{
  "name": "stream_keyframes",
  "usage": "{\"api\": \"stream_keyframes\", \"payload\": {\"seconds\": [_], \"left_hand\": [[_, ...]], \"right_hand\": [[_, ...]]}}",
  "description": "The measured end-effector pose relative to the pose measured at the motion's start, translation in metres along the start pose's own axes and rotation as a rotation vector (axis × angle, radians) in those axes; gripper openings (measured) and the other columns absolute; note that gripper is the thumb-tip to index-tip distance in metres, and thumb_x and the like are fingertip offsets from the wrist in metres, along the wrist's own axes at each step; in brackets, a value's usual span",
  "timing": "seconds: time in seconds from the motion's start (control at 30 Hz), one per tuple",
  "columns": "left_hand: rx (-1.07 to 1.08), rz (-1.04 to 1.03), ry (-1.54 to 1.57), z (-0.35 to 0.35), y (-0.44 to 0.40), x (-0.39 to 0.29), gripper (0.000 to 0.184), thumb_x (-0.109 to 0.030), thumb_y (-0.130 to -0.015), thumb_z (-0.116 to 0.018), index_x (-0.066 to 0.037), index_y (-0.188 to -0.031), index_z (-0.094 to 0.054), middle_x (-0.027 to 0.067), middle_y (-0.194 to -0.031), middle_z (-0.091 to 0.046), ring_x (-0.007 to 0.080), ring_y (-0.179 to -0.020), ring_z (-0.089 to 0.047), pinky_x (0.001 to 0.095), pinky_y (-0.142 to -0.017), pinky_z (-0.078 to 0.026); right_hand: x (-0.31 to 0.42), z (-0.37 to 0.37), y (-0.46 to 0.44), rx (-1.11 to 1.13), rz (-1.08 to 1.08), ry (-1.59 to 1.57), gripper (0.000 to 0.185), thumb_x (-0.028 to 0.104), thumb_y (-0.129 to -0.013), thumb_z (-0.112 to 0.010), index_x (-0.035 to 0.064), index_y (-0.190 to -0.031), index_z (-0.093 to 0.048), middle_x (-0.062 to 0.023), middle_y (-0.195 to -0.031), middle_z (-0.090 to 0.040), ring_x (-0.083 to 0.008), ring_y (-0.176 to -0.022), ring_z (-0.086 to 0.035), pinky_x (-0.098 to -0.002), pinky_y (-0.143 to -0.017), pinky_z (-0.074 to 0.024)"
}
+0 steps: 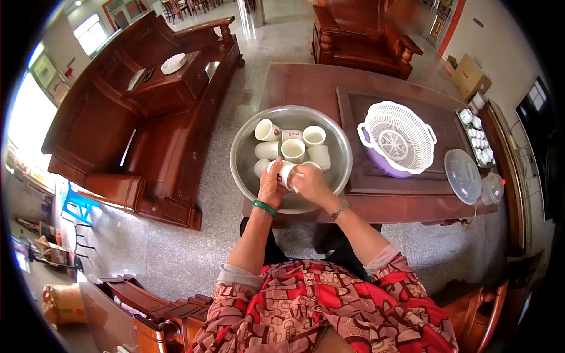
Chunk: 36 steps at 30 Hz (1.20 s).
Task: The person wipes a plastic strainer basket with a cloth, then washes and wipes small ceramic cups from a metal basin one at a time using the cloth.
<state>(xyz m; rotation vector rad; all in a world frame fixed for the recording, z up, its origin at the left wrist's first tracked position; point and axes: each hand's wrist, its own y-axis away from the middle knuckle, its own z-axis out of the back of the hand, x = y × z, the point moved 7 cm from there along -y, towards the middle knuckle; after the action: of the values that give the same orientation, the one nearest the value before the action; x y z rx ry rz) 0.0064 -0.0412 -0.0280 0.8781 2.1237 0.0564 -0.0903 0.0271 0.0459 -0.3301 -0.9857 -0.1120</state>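
A large metal basin (241, 176) stands at the near end of the table with several white cups in it, some upright and some on their sides. Above the near part of the basin, a white cup (286, 172) with a reddish mark is held tilted between both hands. My left hand (271, 189), below a green bangle, wraps round the cup's left side. My right hand (313, 187) grips its right side, fingers closed at the rim or wall. Whether a cloth is also in the right fingers is too small to tell.
Right of the basin, a white colander (395, 141) sits in a purple basin (385, 165). Further right are a clear lid (463, 175), a lidded jar (493, 189) and a tray of small cups (478, 138). A wooden sofa (147, 117) stands left.
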Motion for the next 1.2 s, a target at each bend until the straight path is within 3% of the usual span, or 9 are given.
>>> {"api": "stream_keyframes", "payload": {"seconds": [0.1,0.27,0.4,0.47,0.57,0.63,0.7,0.97,1.2], "left_hand": [[-0.069,-0.041,0.04,0.0,0.006,-0.007,0.037,-0.033,-0.084,-0.064,-0.008,-0.108,-0.051,0.0036,-0.092,-0.059,0.0161,-0.082,-0.06,0.0358,-0.061,-0.052],[-0.177,-0.061,-0.123,0.002,0.007,-0.007,0.047,-0.035,-0.077,-0.071,-0.006,-0.108,-0.05,0.005,-0.094,-0.058,0.015,-0.078,-0.056,0.0357,-0.056,-0.05],[-0.28,-0.103,-0.415,0.013,0.006,-0.01,0.049,-0.036,-0.073,-0.073,-0.004,-0.104,-0.053,0.0045,-0.088,-0.058,0.0128,-0.076,-0.053,0.0314,-0.055,-0.047],[-0.275,-0.131,-0.5,0.01,0.007,-0.012,0.049,-0.036,-0.072,-0.073,-0.004,-0.103,-0.053,0.0043,-0.086,-0.058,0.0117,-0.076,-0.052,0.0298,-0.056,-0.046],[-0.241,-0.156,-0.818,-0.002,0.013,-0.014,0.049,-0.035,-0.07,-0.073,-0.003,-0.103,-0.054,0.0091,-0.087,-0.062,0.0175,-0.08,-0.058,0.0323,-0.064,-0.048],[-0.225,-0.251,-1.254,-0.006,0.008,-0.013,0.056,-0.033,-0.065,-0.077,-0.004,-0.107,-0.053,0.0115,-0.087,-0.062,0.015,-0.067,-0.058,0.0305,-0.056,-0.048],[-0.182,-0.233,-1.325,-0.004,0.001,-0.008,0.06,-0.034,-0.062,-0.078,-0.003,-0.108,-0.053,0.0147,-0.086,-0.062,0.0151,-0.065,-0.059,0.0313,-0.055,-0.049],[0.187,-0.401,-1.639,-0.019,-0.005,-0.004,0.065,-0.032,-0.059,-0.076,-0.008,-0.111,-0.046,0.022,-0.096,-0.06,0.0366,-0.096,-0.055,0.0426,-0.083,-0.044],[0.173,-0.304,-1.735,-0.041,-0.002,-0.006,0.065,-0.03,-0.059,-0.076,-0.01,-0.113,-0.046,0.0191,-0.106,-0.057,0.036,-0.103,-0.052,0.0432,-0.086,-0.043]], "right_hand": [[-0.007,0.018,0.007,-0.037,-0.103,-0.19,0.02,0.016,-0.081,-0.057,-0.0006,-0.09,-0.064,-0.0046,-0.067,-0.061,-0.0079,-0.064,-0.054,-0.0267,-0.057,-0.044],[-0.023,0.045,0.014,-0.129,-0.055,-0.165,0.021,0.019,-0.082,-0.054,0.0007,-0.089,-0.063,-0.0124,-0.065,-0.06,-0.0162,-0.059,-0.056,-0.0311,-0.057,-0.0452],[-0.023,0.056,0.019,-0.223,-0.121,0.192,0.02,0.022,-0.08,-0.055,0.0064,-0.09,-0.062,-0.0158,-0.075,-0.062,-0.0333,-0.07,-0.061,-0.0404,-0.06,-0.0468],[-0.024,0.047,0.019,-0.15,-0.115,0.333,0.02,0.021,-0.08,-0.055,0.0081,-0.093,-0.061,-0.0153,-0.074,-0.062,-0.034,-0.071,-0.061,-0.0425,-0.061,-0.0469],[-0.016,0.036,0.018,-0.037,-0.028,0.486,0.022,0.018,-0.078,-0.055,0.0121,-0.098,-0.06,-0.0136,-0.072,-0.062,-0.0339,-0.071,-0.061,-0.0455,-0.062,-0.0472],[-0.017,0.032,0.016,0.01,-0.021,0.48,0.023,0.017,-0.079,-0.054,0.0156,-0.102,-0.06,-0.0147,-0.073,-0.062,-0.036,-0.071,-0.059,-0.0465,-0.062,-0.0447],[-0.019,0.03,0.016,0.02,-0.018,0.468,0.022,0.017,-0.079,-0.054,0.0152,-0.101,-0.059,-0.0148,-0.072,-0.062,-0.0361,-0.071,-0.059,-0.0469,-0.061,-0.0443],[-0.018,0.034,0.011,-0.003,0.007,0.402,0.018,0.018,-0.077,-0.058,0.0106,-0.093,-0.058,-0.0148,-0.074,-0.063,-0.0355,-0.07,-0.06,-0.046,-0.062,-0.0465],[-0.023,0.032,0.012,-0.028,-0.06,0.453,0.017,0.018,-0.078,-0.058,0.0071,-0.092,-0.057,-0.0167,-0.074,-0.062,-0.0357,-0.07,-0.061,-0.047,-0.062,-0.0468]]}}
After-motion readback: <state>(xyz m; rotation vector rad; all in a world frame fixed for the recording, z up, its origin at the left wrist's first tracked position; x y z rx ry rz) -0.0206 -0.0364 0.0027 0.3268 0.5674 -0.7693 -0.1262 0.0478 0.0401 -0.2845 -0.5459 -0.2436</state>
